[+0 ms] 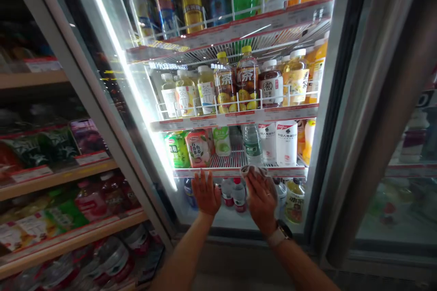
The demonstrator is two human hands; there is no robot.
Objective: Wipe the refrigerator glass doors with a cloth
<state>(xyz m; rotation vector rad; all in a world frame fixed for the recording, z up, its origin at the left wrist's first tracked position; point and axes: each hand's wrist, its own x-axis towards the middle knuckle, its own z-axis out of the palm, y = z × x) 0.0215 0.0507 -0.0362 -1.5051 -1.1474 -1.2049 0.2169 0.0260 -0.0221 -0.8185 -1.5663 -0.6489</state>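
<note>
Crumpled white cloth (244,171) bunched under curled R hand (262,196), at red-and-white shelf-edge strip (226,173); L hand (206,194) open, fingers slightly spread, by same strip. Poss. risk: upward slip knocks clear green-labelled plastic btl (251,143) just behind.

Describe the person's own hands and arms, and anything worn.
The left hand and left forearm are bare, no sleeve showing. The right forearm is sleeveless too, with a watch at the wrist: dark case, pale greyish band. A glint on the right hand may be a ring, but is too small to tell.
</note>
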